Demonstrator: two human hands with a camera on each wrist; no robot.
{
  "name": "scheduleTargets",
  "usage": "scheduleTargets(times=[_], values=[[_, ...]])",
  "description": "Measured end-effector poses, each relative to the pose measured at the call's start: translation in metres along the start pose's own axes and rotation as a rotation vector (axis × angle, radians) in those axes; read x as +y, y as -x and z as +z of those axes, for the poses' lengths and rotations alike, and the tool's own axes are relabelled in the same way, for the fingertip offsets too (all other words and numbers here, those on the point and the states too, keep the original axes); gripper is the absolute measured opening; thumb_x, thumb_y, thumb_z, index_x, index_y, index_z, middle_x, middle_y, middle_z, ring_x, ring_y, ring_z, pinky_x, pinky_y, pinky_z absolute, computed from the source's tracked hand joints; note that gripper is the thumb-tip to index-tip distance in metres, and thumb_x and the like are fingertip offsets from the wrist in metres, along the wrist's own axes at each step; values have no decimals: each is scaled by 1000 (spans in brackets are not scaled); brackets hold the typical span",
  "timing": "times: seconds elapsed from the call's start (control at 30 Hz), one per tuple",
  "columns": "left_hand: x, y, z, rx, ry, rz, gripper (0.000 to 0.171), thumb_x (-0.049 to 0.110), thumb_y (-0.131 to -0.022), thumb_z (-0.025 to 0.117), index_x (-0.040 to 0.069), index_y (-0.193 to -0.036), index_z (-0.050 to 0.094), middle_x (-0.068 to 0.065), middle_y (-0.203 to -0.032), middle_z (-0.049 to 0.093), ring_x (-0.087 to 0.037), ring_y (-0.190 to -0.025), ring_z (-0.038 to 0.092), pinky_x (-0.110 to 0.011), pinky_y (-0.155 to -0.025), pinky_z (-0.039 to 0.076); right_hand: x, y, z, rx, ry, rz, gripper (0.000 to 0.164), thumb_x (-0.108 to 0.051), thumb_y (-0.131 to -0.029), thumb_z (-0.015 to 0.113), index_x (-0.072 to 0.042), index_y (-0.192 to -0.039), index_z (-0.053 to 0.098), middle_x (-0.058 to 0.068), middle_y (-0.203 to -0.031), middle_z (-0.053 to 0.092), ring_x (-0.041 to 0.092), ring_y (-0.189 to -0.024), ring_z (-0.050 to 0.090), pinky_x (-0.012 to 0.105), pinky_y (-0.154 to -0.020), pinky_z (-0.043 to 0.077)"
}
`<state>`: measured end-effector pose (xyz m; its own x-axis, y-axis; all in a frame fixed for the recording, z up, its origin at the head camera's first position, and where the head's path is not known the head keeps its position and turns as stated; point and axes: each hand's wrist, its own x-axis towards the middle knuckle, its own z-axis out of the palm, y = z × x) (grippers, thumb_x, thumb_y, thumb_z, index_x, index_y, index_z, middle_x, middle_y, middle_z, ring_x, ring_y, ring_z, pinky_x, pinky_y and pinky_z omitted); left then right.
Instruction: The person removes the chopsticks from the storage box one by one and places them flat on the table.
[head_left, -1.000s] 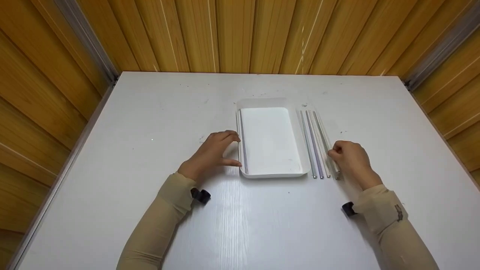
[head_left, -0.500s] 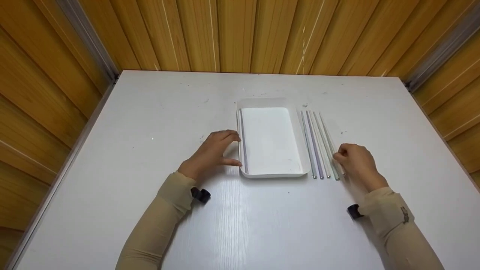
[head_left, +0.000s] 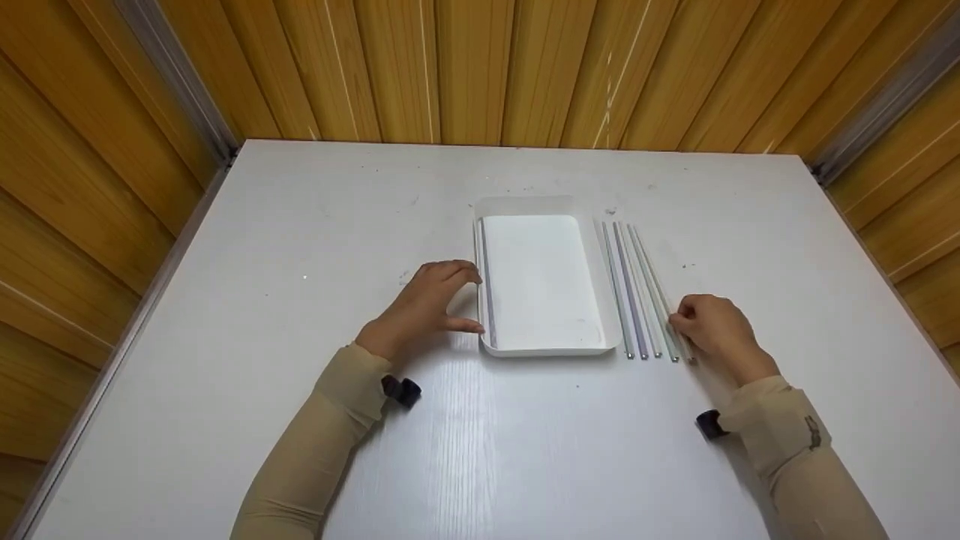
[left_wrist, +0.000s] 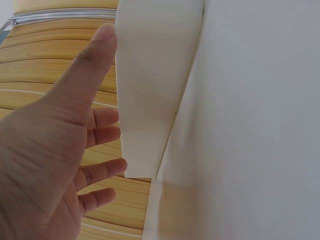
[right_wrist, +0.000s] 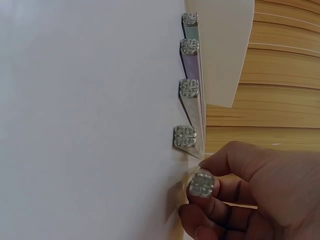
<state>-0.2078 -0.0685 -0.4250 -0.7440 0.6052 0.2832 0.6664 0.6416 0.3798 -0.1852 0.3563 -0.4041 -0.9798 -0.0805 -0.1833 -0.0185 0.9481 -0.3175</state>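
A white rectangular tray [head_left: 551,350] stands mid-table, with a slim chopstick [head_left: 490,300] lying along its left wall. My left hand [head_left: 421,309] is at that wall, thumb and fingers spread, fingertips right at the rim. In the left wrist view, the fingers [left_wrist: 104,171] reach the tray's pale side [left_wrist: 150,95] without curling round it. To the right of the tray, several pastel chopsticks lie side by side, among them a purple chopstick [head_left: 628,300]. My right hand [head_left: 716,330] pinches the outermost chopstick [right_wrist: 201,185], its patterned silver end facing the right wrist camera.
The white table [head_left: 360,217] has small dark marks near the back. Wood-look panels [head_left: 472,71] rise behind it and at both sides. In the right wrist view, silver chopstick ends [right_wrist: 189,88] line up beside the held one.
My right hand has shifted right and slightly toward me, drawing the near end of its chopstick away from the others. The left hand and tray stay in place.
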Motion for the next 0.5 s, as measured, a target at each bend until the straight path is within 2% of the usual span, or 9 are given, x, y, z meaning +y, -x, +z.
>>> scheduleTargets(times=[0.23,0.5], values=[[0,-1,0,-9,8,-9,68,52,-71,77,9,-120,56,-7,-135,55,-25,-130,48,-41,-113,35,1,0,-1,-49,8,20,22,-21,-89,54,0,-88,62,7,-73,60,19,-66,51,25,-56,36],[0,-1,-1,-9,4,-12,69,53,-71,77,8,-120,57,-7,-134,55,-25,-129,49,-42,-112,37,0,1,-1,-53,-4,22,21,-22,-87,53,-2,-86,61,5,-71,57,20,-67,50,25,-56,35]])
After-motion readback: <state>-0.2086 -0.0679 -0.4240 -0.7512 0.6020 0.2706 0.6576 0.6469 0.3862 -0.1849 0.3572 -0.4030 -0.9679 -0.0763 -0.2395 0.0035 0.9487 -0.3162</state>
